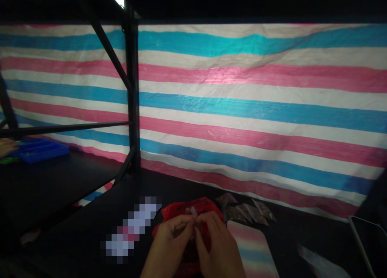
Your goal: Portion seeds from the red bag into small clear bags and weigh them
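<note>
My left hand (pixel 171 241) and my right hand (pixel 218 242) meet at the bottom centre, thumbs and fingertips pinched together. Between them is what looks like a small clear plastic bag (pixel 194 212), its edge poking up above the fingers. Most of it is hidden by my hands. Directly beneath and behind lies a red plastic bag (pixel 208 204), spread open on the black shelf (pixel 169 186); its contents are too dark to make out. Just beyond my right hand rest several small clear bags (pixel 246 212) filled with brownish bits.
A flat, shiny, pale panel (pixel 256 245) lies right of my hands. Clear plastic (pixel 323 263) and a white-edged object (pixel 363 245) are further right. A pixelated strip covers something at left. Beyond the black post (pixel 132 108), another person's hand (pixel 7 147) is by a blue tray (pixel 48 155).
</note>
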The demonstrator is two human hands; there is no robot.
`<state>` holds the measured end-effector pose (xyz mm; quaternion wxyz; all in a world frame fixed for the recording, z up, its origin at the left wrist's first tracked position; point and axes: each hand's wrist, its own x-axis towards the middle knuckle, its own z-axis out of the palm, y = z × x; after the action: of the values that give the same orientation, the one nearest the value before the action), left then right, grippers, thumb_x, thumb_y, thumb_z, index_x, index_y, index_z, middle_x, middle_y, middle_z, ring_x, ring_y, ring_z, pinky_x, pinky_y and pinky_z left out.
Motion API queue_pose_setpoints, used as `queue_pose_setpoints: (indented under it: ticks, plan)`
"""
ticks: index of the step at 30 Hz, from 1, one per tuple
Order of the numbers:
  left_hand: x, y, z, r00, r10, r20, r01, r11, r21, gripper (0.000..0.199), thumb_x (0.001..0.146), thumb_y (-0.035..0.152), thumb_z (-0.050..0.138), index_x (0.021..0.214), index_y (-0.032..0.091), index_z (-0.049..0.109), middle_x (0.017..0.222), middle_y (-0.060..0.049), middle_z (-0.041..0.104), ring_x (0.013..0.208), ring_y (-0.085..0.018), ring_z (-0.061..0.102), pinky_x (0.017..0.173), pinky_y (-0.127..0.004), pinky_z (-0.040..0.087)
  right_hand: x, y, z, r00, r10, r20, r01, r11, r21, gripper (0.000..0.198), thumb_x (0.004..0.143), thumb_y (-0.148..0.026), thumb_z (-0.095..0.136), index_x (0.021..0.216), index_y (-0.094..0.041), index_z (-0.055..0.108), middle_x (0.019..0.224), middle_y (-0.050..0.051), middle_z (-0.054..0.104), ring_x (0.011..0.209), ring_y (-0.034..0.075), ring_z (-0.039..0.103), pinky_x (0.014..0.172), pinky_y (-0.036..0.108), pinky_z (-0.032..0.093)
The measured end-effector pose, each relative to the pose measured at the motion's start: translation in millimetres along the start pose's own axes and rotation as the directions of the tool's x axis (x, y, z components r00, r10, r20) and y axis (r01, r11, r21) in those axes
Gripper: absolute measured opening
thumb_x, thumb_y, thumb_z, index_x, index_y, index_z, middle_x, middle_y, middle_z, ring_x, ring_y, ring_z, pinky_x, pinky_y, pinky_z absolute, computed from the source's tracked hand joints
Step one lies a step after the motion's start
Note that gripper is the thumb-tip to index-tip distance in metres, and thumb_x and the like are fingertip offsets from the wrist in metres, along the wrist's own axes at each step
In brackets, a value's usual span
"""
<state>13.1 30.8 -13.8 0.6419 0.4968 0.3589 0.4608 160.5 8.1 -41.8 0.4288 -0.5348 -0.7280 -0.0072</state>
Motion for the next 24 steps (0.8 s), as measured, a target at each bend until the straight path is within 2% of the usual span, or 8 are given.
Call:
queue_pose_setpoints:
  ticks: [5, 8, 13, 18, 21, 24]
  plan:
    - [1.3, -5.3, 0.5, 1.0, 0.004, 0.01, -0.004, 0.999, 0.052, 0.037, 0.072, 0.054, 0.086, 0.087, 0.02, 0.085, 0.087, -0.004, 0.083, 0.086, -0.025, 0.075, 0.077, -0.032, 0.055, -6.8, 8.8, 5.4, 0.999, -0.02, -0.045, 0.016, 0.997, -0.073, 0.015, 0.099, -0.016, 0.056, 0.101, -0.027, 0.066, 0.097, 0.002, 0.076, 0.088, 0.021, 0.076, 0.078, 0.03, 0.056]
    - [3.1, -9.0, 1.6, 1.0, -0.007, 0.003, 0.007, 0.999, 0.048, 0.043, 0.073, 0.06, 0.084, 0.089, 0.019, 0.085, 0.08, -0.003, 0.081, 0.077, -0.023, 0.073, 0.077, -0.032, 0.056, -8.2, 10.0, 2.3, 0.998, -0.016, -0.055, 0.012, 0.998, -0.063, 0.013, 0.099, -0.018, 0.058, 0.103, -0.028, 0.066, 0.098, 0.001, 0.077, 0.086, 0.021, 0.076, 0.077, 0.029, 0.055]
    - [5.8, -11.1, 4.6, 1.0, -0.015, 0.025, 0.014, 1.0, 0.011, 0.043, 0.069, 0.059, 0.087, 0.08, 0.018, 0.084, 0.066, 0.0, 0.074, 0.068, -0.019, 0.068, 0.075, -0.029, 0.054, -10.5, 6.7, 3.9, 0.993, -0.002, -0.116, -0.012, 0.993, -0.12, 0.016, 0.094, -0.015, 0.059, 0.103, -0.027, 0.066, 0.097, 0.002, 0.076, 0.088, 0.024, 0.073, 0.079, 0.034, 0.051]
    - [5.4, -10.8, 5.6, 0.999, -0.02, 0.038, 0.02, 1.0, -0.008, 0.038, 0.069, 0.056, 0.086, 0.068, 0.019, 0.077, 0.062, 0.003, 0.068, 0.064, -0.015, 0.062, 0.071, -0.026, 0.051, -10.3, 3.6, 7.4, 0.982, -0.015, -0.187, -0.018, 0.985, -0.174, 0.015, 0.096, -0.015, 0.053, 0.094, -0.027, 0.063, 0.089, 0.002, 0.073, 0.08, 0.023, 0.07, 0.076, 0.035, 0.046]
    - [2.4, -8.6, 7.8, 0.999, -0.027, 0.038, 0.024, 0.997, 0.078, 0.035, 0.072, 0.053, 0.08, 0.068, 0.019, 0.073, 0.066, 0.002, 0.069, 0.067, -0.016, 0.062, 0.069, -0.026, 0.05, -10.3, 5.7, 6.3, 0.98, -0.023, -0.195, -0.02, 0.977, -0.213, 0.013, 0.096, -0.016, 0.054, 0.09, -0.027, 0.06, 0.085, 0.001, 0.07, 0.076, 0.022, 0.069, 0.075, 0.035, 0.044]
    - [-0.2, -6.2, 12.6, 0.998, 0.053, -0.043, -0.04, 0.964, 0.264, 0.029, 0.072, 0.048, 0.072, 0.067, 0.019, 0.068, 0.069, 0.0, 0.069, 0.071, -0.019, 0.064, 0.069, -0.028, 0.05, -11.7, 9.0, 7.3, 0.981, -0.021, -0.192, -0.031, 0.964, -0.264, 0.014, 0.095, -0.015, 0.054, 0.088, -0.026, 0.058, 0.083, 0.0, 0.07, 0.074, 0.021, 0.068, 0.073, 0.034, 0.042]
